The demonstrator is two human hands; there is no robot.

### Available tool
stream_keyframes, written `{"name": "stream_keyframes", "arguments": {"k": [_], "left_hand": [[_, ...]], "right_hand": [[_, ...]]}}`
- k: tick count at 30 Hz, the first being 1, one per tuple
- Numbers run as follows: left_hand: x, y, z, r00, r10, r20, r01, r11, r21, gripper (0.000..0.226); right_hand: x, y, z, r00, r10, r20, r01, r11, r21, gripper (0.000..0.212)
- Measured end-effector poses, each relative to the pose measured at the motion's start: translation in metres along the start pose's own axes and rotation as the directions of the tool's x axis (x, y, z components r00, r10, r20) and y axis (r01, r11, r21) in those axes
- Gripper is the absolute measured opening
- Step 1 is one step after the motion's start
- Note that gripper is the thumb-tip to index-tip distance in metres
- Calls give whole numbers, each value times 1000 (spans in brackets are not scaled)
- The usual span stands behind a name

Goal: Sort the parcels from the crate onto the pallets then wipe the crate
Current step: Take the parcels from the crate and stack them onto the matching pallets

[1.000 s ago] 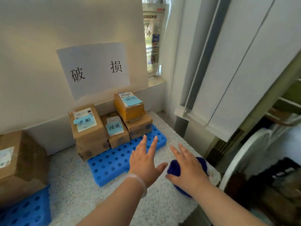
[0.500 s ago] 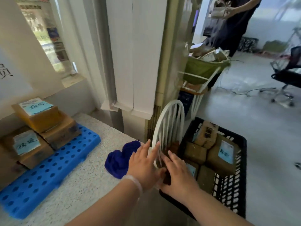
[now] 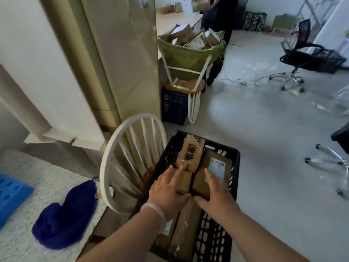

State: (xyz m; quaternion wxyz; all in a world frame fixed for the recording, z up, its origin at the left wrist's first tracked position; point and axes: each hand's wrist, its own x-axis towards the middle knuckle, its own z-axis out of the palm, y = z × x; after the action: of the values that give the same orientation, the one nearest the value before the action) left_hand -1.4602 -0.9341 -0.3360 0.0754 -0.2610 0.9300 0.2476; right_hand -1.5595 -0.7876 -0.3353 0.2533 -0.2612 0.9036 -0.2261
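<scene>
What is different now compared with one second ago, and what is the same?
The left hand and the right hand moved to the right, away from the counter beside the blue pallet. They now reach into the black crate, the left over a small brown parcel and the right over a labelled parcel. Fingers are straight; nothing is gripped. The blue cloth stayed on the counter.

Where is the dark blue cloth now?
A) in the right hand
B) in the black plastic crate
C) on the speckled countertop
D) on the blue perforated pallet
C: the crumpled dark blue cloth lies on the speckled white countertop, beside the white spindle-back chair.
</scene>
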Motion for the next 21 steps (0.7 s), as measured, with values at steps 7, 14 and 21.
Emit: {"name": "stream_keyframes", "arguments": {"k": [7, 14, 21], "left_hand": [[96, 22, 24, 994, -113, 0, 112, 985, -132, 81], [182, 7, 47, 969, -247, 15, 240, 923, -300, 79], [203, 4, 76, 940, -314, 133, 340, 878, -337, 89]], "right_hand": [[96, 27, -7, 994, 104, 41, -108, 984, 144, 93], [180, 27, 6, 970, 189, 151, -234, 891, 388, 75], [205, 33, 20, 949, 205, 241, -310, 758, 574, 58]]}}
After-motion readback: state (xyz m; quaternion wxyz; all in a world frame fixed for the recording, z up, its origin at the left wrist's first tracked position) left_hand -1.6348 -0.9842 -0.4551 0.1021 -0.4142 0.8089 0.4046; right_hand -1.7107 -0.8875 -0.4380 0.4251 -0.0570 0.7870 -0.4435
